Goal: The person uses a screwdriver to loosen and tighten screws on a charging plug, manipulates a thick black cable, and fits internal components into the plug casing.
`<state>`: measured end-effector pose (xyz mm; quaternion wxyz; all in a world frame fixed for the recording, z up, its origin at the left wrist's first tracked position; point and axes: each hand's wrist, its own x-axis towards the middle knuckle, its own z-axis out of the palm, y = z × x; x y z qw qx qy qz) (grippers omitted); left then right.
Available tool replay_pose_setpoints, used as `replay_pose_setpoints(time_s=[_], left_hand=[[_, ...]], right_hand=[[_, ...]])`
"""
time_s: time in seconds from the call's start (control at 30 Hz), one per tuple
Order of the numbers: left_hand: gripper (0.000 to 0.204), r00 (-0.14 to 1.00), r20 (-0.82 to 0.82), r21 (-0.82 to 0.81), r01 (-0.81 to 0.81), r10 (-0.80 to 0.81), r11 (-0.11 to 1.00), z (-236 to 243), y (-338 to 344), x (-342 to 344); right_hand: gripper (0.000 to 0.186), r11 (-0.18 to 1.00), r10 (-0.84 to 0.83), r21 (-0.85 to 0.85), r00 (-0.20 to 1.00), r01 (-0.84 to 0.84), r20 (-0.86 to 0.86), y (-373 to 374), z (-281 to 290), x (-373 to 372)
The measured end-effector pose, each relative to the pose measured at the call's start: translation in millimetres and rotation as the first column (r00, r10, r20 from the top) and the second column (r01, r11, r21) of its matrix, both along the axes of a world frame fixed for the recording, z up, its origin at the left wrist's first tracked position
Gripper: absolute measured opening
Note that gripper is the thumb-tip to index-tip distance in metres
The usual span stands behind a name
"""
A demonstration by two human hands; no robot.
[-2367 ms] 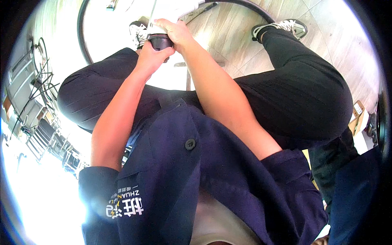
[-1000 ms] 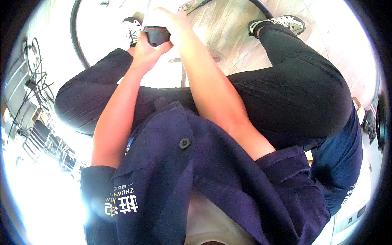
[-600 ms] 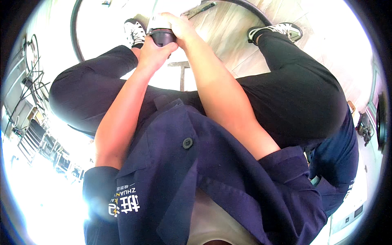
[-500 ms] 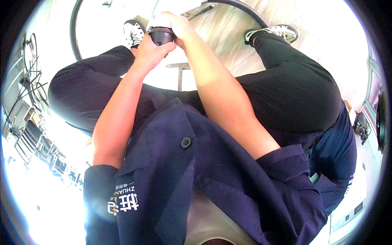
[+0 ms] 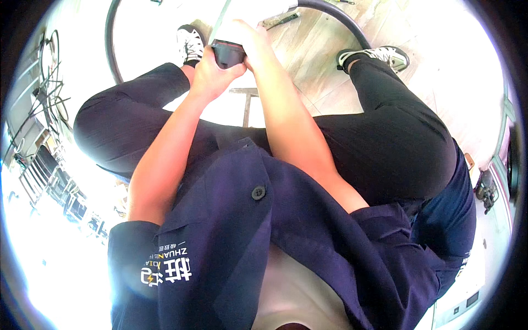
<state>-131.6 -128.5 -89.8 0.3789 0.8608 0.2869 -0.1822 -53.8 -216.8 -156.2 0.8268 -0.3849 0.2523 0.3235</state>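
Between my feet I hold a connector (image 5: 229,55) with a black, rounded head, a thin red ring and a pale body washed out by glare. My left hand (image 5: 213,74) is closed round the near left side of the black head, its thumb lying across the near edge. Over the pale body and the head's right side, my right hand (image 5: 250,41) is closed too, its fingers partly lost in the brightness. A thick black cable (image 5: 335,15) runs from a pale part at the top edge and curves right.
A dark slim tool (image 5: 283,21) lies on the wood-look floor (image 5: 313,60) beyond my right hand. My shoes (image 5: 191,44) flank the work. Below my hands is a brown T-shaped bar (image 5: 247,102). Another person in dark blue (image 5: 448,214) is close on my right. Tangled cables (image 5: 52,93) are at the far left.
The whole view has shifted slightly, so hands, connector and shoes appear a little farther right. A pale, narrow strip now shows above the connector. Both hands keep their hold.
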Motion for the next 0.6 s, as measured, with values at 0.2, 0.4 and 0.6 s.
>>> replay_pose_setpoints(time_s=[0.2, 0.4, 0.6], left_hand=[[0.062, 0.982, -0.128, -0.238, -0.164, 0.136, 0.957, -3, 6, 4], [0.072, 0.988, -0.152, -0.166, -0.048, 0.022, 0.985, 0, 25, -3], [0.077, 0.999, -0.014, -0.096, 0.038, -0.040, 0.995, 8, 24, -8]], right_hand=[[0.042, 0.987, 0.139, -0.067, 0.986, -0.145, -0.086, 6, -19, -1], [0.051, 0.992, 0.091, -0.074, 0.983, -0.104, -0.162, 6, 8, 3], [0.051, 0.997, 0.067, -0.032, 0.996, -0.069, -0.057, 6, 6, -6]])
